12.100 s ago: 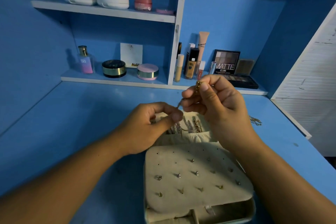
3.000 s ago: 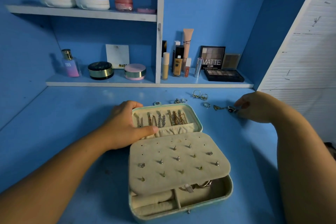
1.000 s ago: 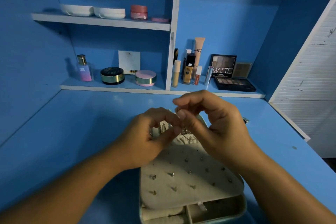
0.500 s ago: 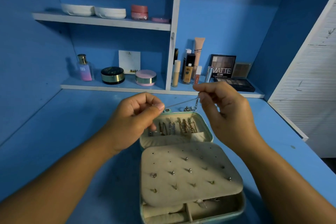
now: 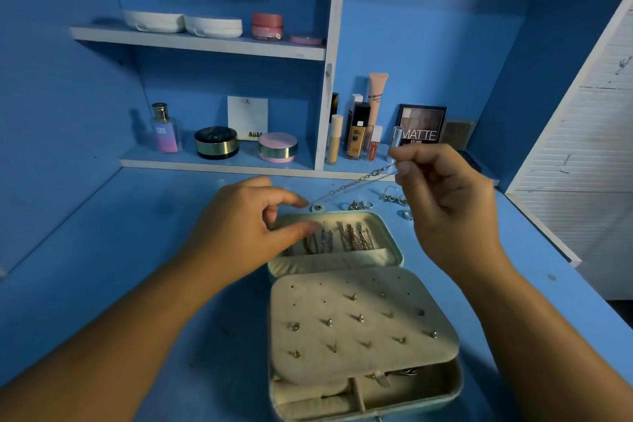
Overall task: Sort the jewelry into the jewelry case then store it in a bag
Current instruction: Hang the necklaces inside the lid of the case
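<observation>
Right hand [image 5: 445, 202] pinches one end of a thin metal chain [image 5: 352, 183] between thumb and forefinger, raised above the blue table [image 5: 137, 250]. The chain runs straight down to the left hand [image 5: 239, 233], at its forefinger tip. Blur prevents telling whether that hand grips it. Below the hands lies the open pale green jewelry case with beige lining [image 5: 342, 214], chains in its lid, studs on its panel. Loose silver rings [image 5: 359, 205] lie behind it.

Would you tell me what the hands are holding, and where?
Right hand pinches the chain at its upper end; whether the left hand holds it is unclear.
</observation>
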`<state>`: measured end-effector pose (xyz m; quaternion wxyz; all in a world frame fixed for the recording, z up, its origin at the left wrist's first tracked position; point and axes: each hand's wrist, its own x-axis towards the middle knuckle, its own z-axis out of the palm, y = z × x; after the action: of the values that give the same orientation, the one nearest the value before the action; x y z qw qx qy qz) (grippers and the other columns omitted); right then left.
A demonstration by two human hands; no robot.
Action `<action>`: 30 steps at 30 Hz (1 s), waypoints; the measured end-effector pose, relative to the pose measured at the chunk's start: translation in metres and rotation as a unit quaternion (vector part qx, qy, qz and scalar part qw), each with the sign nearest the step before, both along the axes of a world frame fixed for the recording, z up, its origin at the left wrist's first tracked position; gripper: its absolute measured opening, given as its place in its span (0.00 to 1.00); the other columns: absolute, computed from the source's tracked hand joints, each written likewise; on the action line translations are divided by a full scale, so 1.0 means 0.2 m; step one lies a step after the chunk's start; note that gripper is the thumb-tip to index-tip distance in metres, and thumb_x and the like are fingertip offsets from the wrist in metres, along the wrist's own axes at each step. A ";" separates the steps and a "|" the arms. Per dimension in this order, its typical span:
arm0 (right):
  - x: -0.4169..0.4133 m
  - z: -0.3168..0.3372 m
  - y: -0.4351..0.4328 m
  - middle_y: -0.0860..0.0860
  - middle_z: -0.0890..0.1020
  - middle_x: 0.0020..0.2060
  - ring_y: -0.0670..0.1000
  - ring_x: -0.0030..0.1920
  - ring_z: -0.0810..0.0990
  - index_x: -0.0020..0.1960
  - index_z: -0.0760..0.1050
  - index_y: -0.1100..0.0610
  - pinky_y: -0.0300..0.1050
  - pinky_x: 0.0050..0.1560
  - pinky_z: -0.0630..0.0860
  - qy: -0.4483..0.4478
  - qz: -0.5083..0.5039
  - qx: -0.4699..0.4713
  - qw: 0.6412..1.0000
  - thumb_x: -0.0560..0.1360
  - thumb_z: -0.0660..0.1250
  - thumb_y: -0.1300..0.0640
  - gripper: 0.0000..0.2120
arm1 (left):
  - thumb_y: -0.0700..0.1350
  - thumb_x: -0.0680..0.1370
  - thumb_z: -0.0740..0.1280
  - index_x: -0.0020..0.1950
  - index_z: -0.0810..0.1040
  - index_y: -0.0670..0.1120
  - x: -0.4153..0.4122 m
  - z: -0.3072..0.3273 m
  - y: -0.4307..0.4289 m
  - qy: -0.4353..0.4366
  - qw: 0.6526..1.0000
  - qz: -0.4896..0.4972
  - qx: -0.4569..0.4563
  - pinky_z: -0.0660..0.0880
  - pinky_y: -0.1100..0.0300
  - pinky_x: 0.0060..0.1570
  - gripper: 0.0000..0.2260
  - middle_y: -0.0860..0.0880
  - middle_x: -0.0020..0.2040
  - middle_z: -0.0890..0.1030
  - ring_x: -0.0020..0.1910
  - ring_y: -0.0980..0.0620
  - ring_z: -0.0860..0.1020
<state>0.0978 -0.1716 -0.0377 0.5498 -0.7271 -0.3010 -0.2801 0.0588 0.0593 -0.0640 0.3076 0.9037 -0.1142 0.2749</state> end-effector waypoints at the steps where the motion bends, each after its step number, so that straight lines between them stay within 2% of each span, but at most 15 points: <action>1: -0.01 0.00 0.01 0.47 0.79 0.42 0.42 0.41 0.77 0.52 0.76 0.48 0.33 0.43 0.72 0.002 0.010 -0.001 1.000 0.78 0.63 0.60 0.09 | 0.59 0.70 0.74 0.45 0.84 0.57 0.00 0.00 0.00 -0.003 1.000 0.010 0.007 0.67 0.62 0.30 0.09 0.55 0.31 0.69 0.33 0.54 0.72; 3: -0.01 0.00 0.02 0.49 0.79 0.42 0.45 0.40 0.77 0.52 0.76 0.47 0.34 0.42 0.72 0.013 0.013 0.002 1.000 0.77 0.62 0.59 0.09 | 0.56 0.71 0.72 0.42 0.83 0.57 0.01 -0.01 0.00 -0.004 1.000 0.009 0.007 0.68 0.61 0.33 0.05 0.55 0.34 0.70 0.35 0.56 0.72; 6: 0.00 -0.01 0.01 0.51 0.79 0.42 0.49 0.38 0.77 0.49 0.76 0.46 0.38 0.39 0.73 0.053 -0.018 0.019 0.998 0.77 0.61 0.59 0.09 | 0.61 0.70 0.67 0.41 0.79 0.61 0.02 -0.01 0.01 0.010 1.000 -0.013 -0.023 0.68 0.66 0.48 0.06 0.59 0.43 0.74 0.48 0.57 0.73; 9: 0.04 -0.02 -0.01 0.57 0.78 0.38 0.55 0.32 0.71 0.47 0.77 0.49 0.40 0.32 0.69 0.127 -0.059 0.011 0.990 0.79 0.59 0.63 0.12 | 0.62 0.68 0.66 0.41 0.79 0.60 0.02 0.00 0.01 0.062 0.991 -0.023 -0.113 0.65 0.74 0.52 0.09 0.58 0.50 0.78 0.53 0.64 0.74; 11: 0.06 -0.03 -0.02 0.60 0.75 0.32 0.52 0.28 0.66 0.45 0.77 0.50 0.41 0.28 0.64 0.193 -0.080 -0.021 0.978 0.78 0.57 0.64 0.13 | 0.62 0.70 0.68 0.43 0.81 0.56 0.03 0.01 0.00 0.095 0.978 -0.032 -0.182 0.71 0.66 0.54 0.11 0.58 0.50 0.82 0.51 0.66 0.77; 12: 0.08 -0.04 -0.03 0.58 0.73 0.30 0.50 0.28 0.66 0.44 0.78 0.51 0.40 0.27 0.63 0.224 -0.087 -0.051 0.969 0.78 0.56 0.63 0.14 | 0.62 0.71 0.69 0.44 0.81 0.56 0.04 0.01 0.00 0.106 0.971 -0.037 -0.211 0.75 0.59 0.55 0.11 0.58 0.49 0.83 0.51 0.63 0.79; 14: 0.09 -0.06 -0.04 0.52 0.73 0.28 0.48 0.26 0.67 0.43 0.78 0.51 0.38 0.26 0.63 0.272 -0.079 -0.121 0.951 0.79 0.56 0.61 0.14 | 0.62 0.73 0.70 0.44 0.83 0.55 0.03 0.02 0.00 0.111 0.966 -0.046 -0.231 0.78 0.47 0.56 0.12 0.56 0.48 0.84 0.49 0.50 0.82; 15: 0.08 -0.07 -0.04 0.50 0.74 0.31 0.45 0.25 0.68 0.42 0.78 0.50 0.36 0.26 0.63 0.276 -0.068 -0.165 0.944 0.79 0.56 0.60 0.14 | 0.62 0.73 0.70 0.44 0.83 0.55 0.03 0.02 -0.01 0.103 0.967 -0.051 -0.227 0.78 0.44 0.55 0.12 0.54 0.46 0.84 0.47 0.44 0.81; 16: 0.08 -0.08 -0.04 0.49 0.76 0.37 0.42 0.28 0.71 0.42 0.77 0.49 0.34 0.29 0.65 0.257 -0.059 -0.215 0.940 0.79 0.56 0.58 0.13 | 0.63 0.72 0.68 0.45 0.82 0.55 0.02 0.02 -0.01 0.091 0.970 -0.057 -0.216 0.78 0.43 0.54 0.12 0.54 0.45 0.84 0.46 0.44 0.82; 18: 0.06 -0.09 -0.02 0.48 0.74 0.49 0.44 0.48 0.74 0.48 0.76 0.45 0.36 0.46 0.68 0.186 -0.028 -0.298 0.936 0.77 0.58 0.56 0.11 | 0.61 0.73 0.65 0.44 0.82 0.55 0.00 0.02 -0.02 0.063 0.979 -0.069 -0.182 0.77 0.49 0.56 0.12 0.56 0.44 0.84 0.46 0.54 0.82; 20: 0.04 -0.09 0.02 0.46 0.73 0.56 0.47 0.60 0.69 0.57 0.77 0.45 0.43 0.59 0.67 0.153 0.039 -0.326 0.932 0.77 0.61 0.57 0.12 | 0.56 0.77 0.67 0.45 0.82 0.54 0.00 0.02 -0.04 0.042 0.983 -0.084 -0.159 0.76 0.60 0.54 0.08 0.56 0.43 0.83 0.45 0.57 0.81; 22: 0.02 -0.09 0.08 0.44 0.74 0.58 0.45 0.62 0.70 0.60 0.76 0.47 0.41 0.62 0.66 0.135 0.103 -0.324 0.931 0.76 0.63 0.53 0.13 | 0.54 0.78 0.67 0.46 0.82 0.52 -0.02 0.02 -0.06 0.022 0.986 -0.097 -0.132 0.72 0.71 0.48 0.07 0.56 0.42 0.83 0.44 0.58 0.80; 24: 0.00 -0.09 0.13 0.45 0.77 0.56 0.44 0.58 0.73 0.58 0.77 0.50 0.41 0.60 0.69 0.118 0.144 -0.323 0.928 0.75 0.66 0.50 0.13 | 0.54 0.77 0.68 0.47 0.82 0.50 -0.02 0.01 -0.08 -0.007 0.989 -0.107 -0.101 0.69 0.75 0.47 0.09 0.56 0.40 0.82 0.44 0.59 0.79; 26: 0.01 -0.09 0.15 0.46 0.78 0.54 0.44 0.56 0.75 0.58 0.78 0.52 0.41 0.58 0.72 0.118 0.166 -0.317 0.926 0.75 0.68 0.51 0.12 | 0.53 0.77 0.67 0.48 0.82 0.50 -0.02 0.01 -0.08 -0.035 0.990 -0.113 -0.078 0.68 0.76 0.47 0.09 0.58 0.42 0.82 0.44 0.60 0.78; 30: 0.01 -0.09 0.14 0.47 0.80 0.50 0.46 0.52 0.79 0.51 0.80 0.49 0.42 0.53 0.75 0.143 0.195 -0.271 0.932 0.75 0.70 0.55 0.05 | 0.51 0.76 0.67 0.50 0.82 0.51 -0.01 0.02 -0.07 -0.086 0.987 -0.115 -0.076 0.69 0.72 0.46 0.07 0.58 0.42 0.81 0.43 0.58 0.78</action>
<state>0.0996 -0.1440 -0.0547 0.4132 -0.8075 -0.4199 0.0314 0.0566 0.0453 -0.0601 0.3941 0.8317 -0.2219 0.3221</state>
